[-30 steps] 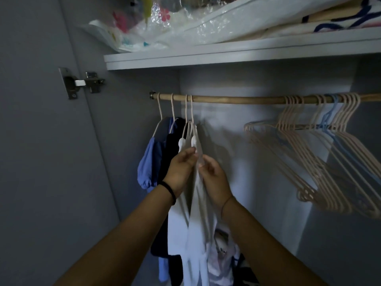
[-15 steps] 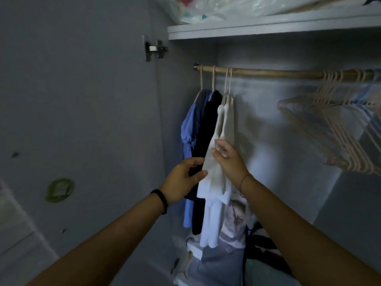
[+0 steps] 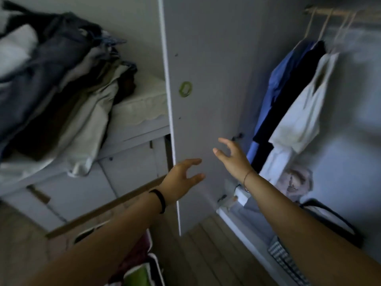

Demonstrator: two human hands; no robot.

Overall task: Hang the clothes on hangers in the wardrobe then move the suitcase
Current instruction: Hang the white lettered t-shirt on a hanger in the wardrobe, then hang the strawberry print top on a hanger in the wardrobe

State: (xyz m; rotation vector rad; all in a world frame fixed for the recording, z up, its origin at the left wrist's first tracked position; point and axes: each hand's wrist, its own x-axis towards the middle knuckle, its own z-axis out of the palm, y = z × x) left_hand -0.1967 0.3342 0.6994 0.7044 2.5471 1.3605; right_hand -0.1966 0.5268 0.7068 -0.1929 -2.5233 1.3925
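Both my hands are in the air in front of the open wardrobe door (image 3: pixel 206 79), holding nothing. My left hand (image 3: pixel 181 178) has loose, spread fingers near the door's edge. My right hand (image 3: pixel 233 157) is also spread, just left of the hanging clothes. On the wooden rail (image 3: pixel 338 12) hang a blue shirt (image 3: pixel 278 79), a black garment (image 3: pixel 301 79) and a white top (image 3: pixel 305 112), each on a pale hanger. A heap of unhung clothes (image 3: pixel 57 83) lies on the bed at the left. The bottom edge shows part of what looks like an open bag (image 3: pixel 140 273).
A white mattress (image 3: pixel 140 104) on a drawer base sits left of the door. Folded items and a dark bag (image 3: pixel 329 221) lie on the wardrobe floor. Wooden floorboards (image 3: pixel 216 254) run beneath the door.
My hands have let go of the white top and pulled back. My view has swung left and down, so the door and the bed's clothes heap now fill the frame.
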